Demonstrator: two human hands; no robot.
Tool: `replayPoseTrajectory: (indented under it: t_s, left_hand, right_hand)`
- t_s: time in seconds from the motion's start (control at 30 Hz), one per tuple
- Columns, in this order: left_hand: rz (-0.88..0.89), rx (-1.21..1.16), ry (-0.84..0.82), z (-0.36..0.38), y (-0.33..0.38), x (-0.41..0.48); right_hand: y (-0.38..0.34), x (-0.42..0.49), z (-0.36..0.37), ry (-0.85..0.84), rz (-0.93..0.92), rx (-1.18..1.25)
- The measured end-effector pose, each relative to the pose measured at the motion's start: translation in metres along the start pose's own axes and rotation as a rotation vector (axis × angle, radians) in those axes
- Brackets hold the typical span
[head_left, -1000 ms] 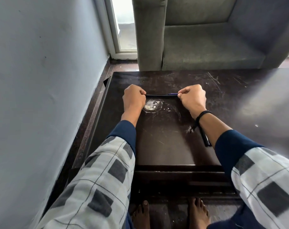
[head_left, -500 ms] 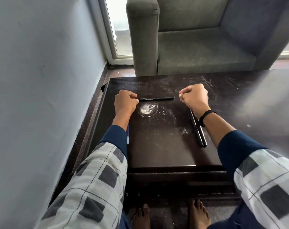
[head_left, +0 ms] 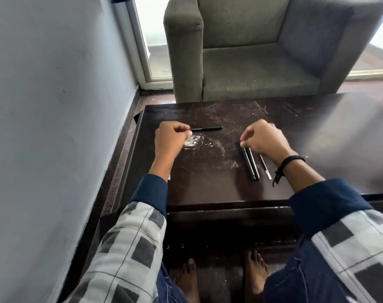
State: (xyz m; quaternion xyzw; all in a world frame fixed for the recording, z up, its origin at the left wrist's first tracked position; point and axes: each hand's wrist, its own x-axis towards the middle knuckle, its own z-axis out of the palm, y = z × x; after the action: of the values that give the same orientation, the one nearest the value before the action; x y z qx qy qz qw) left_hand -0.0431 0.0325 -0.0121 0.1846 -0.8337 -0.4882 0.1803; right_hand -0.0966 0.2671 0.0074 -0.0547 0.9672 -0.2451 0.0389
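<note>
My left hand (head_left: 171, 138) grips the left end of a black pen (head_left: 207, 128), which points right just above the dark wooden table (head_left: 208, 184). My right hand (head_left: 262, 138) is curled over two black pens (head_left: 251, 165) lying side by side on the table. Its thumb and forefinger pinch together at their far ends. I cannot see whether something small is between those fingertips. A thin refill (head_left: 265, 168) lies just right of the two pens, near my right wrist.
A round whitish stain (head_left: 192, 142) marks the table beside my left hand. A grey armchair (head_left: 251, 62) stands right behind the table and a grey wall (head_left: 55, 106) runs along its left. A small object (head_left: 169, 177) peeks from under my left forearm. My bare feet (head_left: 221, 278) are under the table.
Both hands held one pen between them; they pulled apart. The left hand kept the pen, and the right hand came down onto the two pens on the table.
</note>
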Motion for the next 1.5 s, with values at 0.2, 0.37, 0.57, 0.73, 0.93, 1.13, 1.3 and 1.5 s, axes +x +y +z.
replayPoseTrajectory:
  t_s: [0.2, 0.37, 0.57, 0.73, 0.93, 1.13, 1.3, 1.5]
  left_hand:
    - [-0.004, 0.012, -0.018, -0.007, -0.004, -0.032]
    - [-0.02, 0.033, -0.014, -0.009, -0.009, -0.036]
    - [0.058, 0.047, 0.016, -0.004, -0.005, -0.025]
    - [0.076, 0.063, 0.003, -0.001, -0.002, -0.016]
    - [0.05, 0.065, -0.005, -0.001, -0.001, -0.012]
    - [0.057, 0.037, -0.014, -0.003, 0.006, -0.013]
    - [0.041, 0.051, -0.066, 0.0, 0.009, -0.017]
    - [0.017, 0.096, -0.112, 0.004, 0.01, -0.018]
  right_hand:
    - [0.012, -0.034, 0.008, 0.069, 0.02, -0.148]
    - [0.012, -0.037, 0.017, 0.06, 0.014, -0.185]
    - [0.008, -0.032, 0.02, 0.02, -0.034, -0.238]
    - [0.004, -0.032, 0.021, -0.035, -0.072, -0.253]
    - [-0.001, -0.031, 0.018, -0.093, -0.076, -0.231]
    - [-0.008, -0.035, 0.021, -0.201, -0.102, -0.177]
    - [-0.01, -0.033, 0.03, -0.205, -0.177, -0.146]
    - [-0.018, -0.04, 0.04, -0.152, -0.28, -0.215]
